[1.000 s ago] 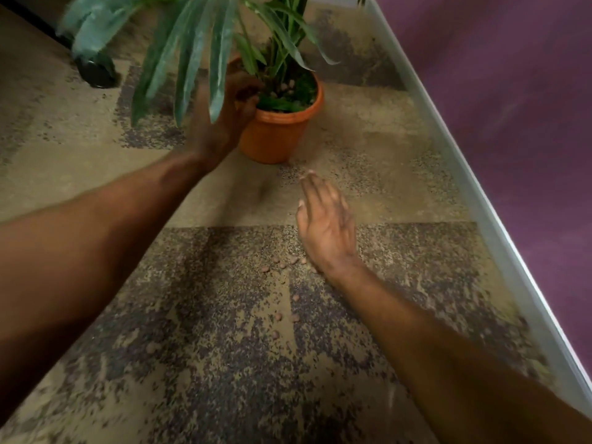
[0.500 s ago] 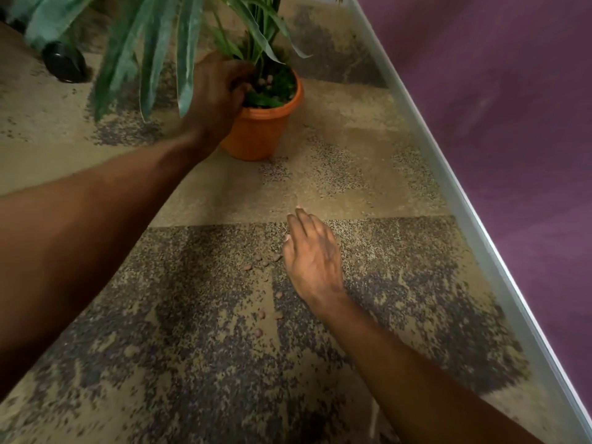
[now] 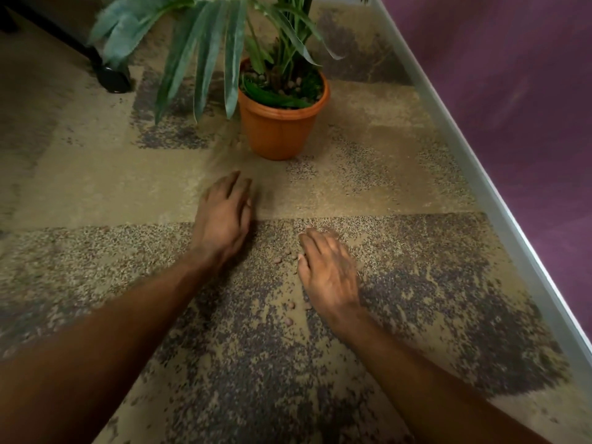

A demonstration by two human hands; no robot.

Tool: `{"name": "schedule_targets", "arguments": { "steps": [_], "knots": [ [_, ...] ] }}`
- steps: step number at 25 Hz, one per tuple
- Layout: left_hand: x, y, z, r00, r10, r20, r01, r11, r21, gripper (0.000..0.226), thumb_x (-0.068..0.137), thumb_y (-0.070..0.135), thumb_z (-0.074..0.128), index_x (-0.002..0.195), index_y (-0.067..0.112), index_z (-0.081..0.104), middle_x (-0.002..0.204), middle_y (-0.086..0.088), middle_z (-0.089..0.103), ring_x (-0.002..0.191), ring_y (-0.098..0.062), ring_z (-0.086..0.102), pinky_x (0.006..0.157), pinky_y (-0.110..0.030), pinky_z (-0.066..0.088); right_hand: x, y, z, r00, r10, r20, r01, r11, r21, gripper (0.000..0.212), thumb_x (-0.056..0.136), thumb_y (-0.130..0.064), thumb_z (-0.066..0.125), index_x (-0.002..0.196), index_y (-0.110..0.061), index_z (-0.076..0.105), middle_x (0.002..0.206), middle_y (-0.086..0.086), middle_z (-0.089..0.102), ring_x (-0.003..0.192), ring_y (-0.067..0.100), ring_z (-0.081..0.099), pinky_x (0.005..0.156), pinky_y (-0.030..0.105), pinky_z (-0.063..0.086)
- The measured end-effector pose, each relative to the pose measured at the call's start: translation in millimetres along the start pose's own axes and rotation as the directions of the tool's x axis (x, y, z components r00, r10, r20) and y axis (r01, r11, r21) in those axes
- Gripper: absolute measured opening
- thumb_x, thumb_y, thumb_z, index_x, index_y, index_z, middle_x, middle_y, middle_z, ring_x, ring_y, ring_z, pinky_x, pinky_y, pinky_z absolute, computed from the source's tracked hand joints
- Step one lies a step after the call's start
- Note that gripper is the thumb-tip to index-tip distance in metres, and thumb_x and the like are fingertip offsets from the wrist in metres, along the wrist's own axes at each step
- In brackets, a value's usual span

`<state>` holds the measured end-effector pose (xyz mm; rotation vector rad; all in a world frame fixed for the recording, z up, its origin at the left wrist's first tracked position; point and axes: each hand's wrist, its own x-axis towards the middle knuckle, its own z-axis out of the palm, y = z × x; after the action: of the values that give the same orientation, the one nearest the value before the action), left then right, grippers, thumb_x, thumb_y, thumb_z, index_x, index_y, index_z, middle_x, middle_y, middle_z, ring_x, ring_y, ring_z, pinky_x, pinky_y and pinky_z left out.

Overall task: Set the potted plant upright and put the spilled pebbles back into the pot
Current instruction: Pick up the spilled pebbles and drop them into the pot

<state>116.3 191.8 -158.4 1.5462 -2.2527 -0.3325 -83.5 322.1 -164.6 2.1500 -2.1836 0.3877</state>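
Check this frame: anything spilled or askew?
Yes. Small brown pebbles lie loose on the carpet, between the left hand and right hand, with a few nearer the right wrist. They belong in the pot, which stands upright farther back. Nothing else stands out.

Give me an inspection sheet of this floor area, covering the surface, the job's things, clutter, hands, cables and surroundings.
Surface: patterned carpet, tan and dark patches.
Job's things: orange pot upright with its plant; loose pebbles scattered on the carpet between the hands.
Clutter: black caster wheel at upper left.
Hands: left hand and right hand palm down over the carpet, both empty.
Cables: nothing seen.
Surroundings: purple wall with pale baseboard on the right.
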Motion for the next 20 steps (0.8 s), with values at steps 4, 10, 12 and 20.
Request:
{"name": "schedule_targets", "arguments": {
  "steps": [4, 10, 12, 20],
  "knots": [
    [-25, -3, 13, 0.991, -0.015, 0.136, 0.007, 0.998, 0.058, 0.058, 0.112, 0.042, 0.024, 0.166, 0.02, 0.026, 0.174, -0.011, 0.021, 0.161, -0.029, 0.019, 0.13, -0.052, 0.02, -1, -3, -6, 0.997, 0.004, 0.077, -0.008, 0.998, 0.057, 0.043, 0.097, -0.019, 0.068, 0.139, -0.013, 0.059, 0.141, 0.005, 0.06, 0.128, 0.021, 0.058, 0.107, 0.039, 0.051],
    [-36, -5, 26, 0.983, -0.043, 0.18, 0.022, 0.993, 0.117, 0.064, 0.111, 0.048, 0.016, 0.168, 0.019, 0.014, 0.176, -0.007, 0.013, 0.163, -0.023, 0.006, 0.133, -0.045, 0.006, 5, -2, -15, 0.978, 0.003, 0.209, -0.034, 0.989, 0.145, 0.042, 0.1, -0.003, 0.057, 0.14, -0.016, 0.059, 0.14, 0.001, 0.058, 0.126, 0.016, 0.053, 0.105, 0.034, 0.05],
    [-36, -6, 29, 0.984, -0.053, 0.173, 0.029, 0.99, 0.139, 0.065, 0.111, 0.049, 0.016, 0.168, 0.02, 0.012, 0.176, -0.006, 0.012, 0.163, -0.021, 0.004, 0.133, -0.044, 0.004, 8, -2, -17, 0.975, 0.014, 0.223, -0.055, 0.983, 0.177, 0.039, 0.099, 0.0, 0.056, 0.135, -0.015, 0.062, 0.132, 0.0, 0.06, 0.118, 0.014, 0.054, 0.101, 0.033, 0.052],
    [-36, -7, 30, 0.984, -0.062, 0.167, 0.039, 0.99, 0.138, 0.066, 0.11, 0.05, 0.017, 0.168, 0.02, 0.013, 0.176, -0.005, 0.01, 0.163, -0.02, 0.003, 0.133, -0.043, 0.003, 6, 0, -17, 0.966, 0.014, 0.258, -0.075, 0.971, 0.228, 0.036, 0.101, -0.001, 0.052, 0.132, -0.014, 0.064, 0.13, 0.001, 0.059, 0.119, 0.014, 0.053, 0.101, 0.032, 0.052]
  ]
}}
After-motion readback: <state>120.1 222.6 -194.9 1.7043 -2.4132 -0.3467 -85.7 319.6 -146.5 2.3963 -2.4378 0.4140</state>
